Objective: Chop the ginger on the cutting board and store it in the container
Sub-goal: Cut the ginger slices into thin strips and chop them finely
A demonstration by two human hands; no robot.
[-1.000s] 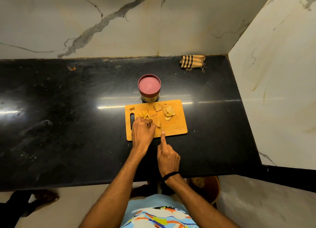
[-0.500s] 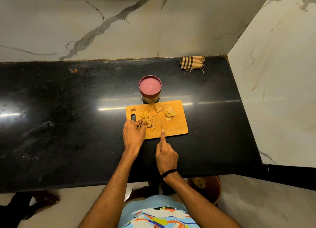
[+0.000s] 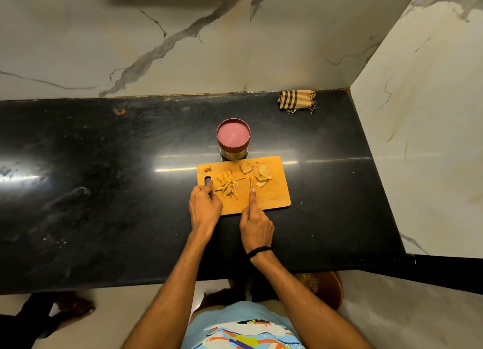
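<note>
Orange-brown wood forms the cutting board (image 3: 271, 195), which lies on the black stone countertop (image 3: 104, 191) directly in front of the person. We locate the ginger on the board in three groups: a loose pile of thin strips (image 3: 229, 185) on the left half, a stack of flat slices (image 3: 261, 174) toward the far right, and one small scrap (image 3: 207, 169) at the far left corner beside the handle slot. The right hand (image 3: 256, 225) grips the knife (image 3: 250, 183). Its index finger (image 3: 252, 199) lies straight along the spine, and the other fingers curl under, hiding the handle. The blade shows edge-on as a thin line between the strips and the slices; we cannot tell whether it touches the board. The left hand (image 3: 205, 204) rests on the board's near left corner, fingers curled and held together, just beside the strips; we cannot tell whether they pinch anything. The round container (image 3: 233, 139), closed with a pink lid, stands on the countertop at the board's far edge. A black wristband (image 3: 258, 251) circles the right wrist. A striped cloth (image 3: 298, 100) lies at the far right, against the marble wall (image 3: 183, 47).
</note>
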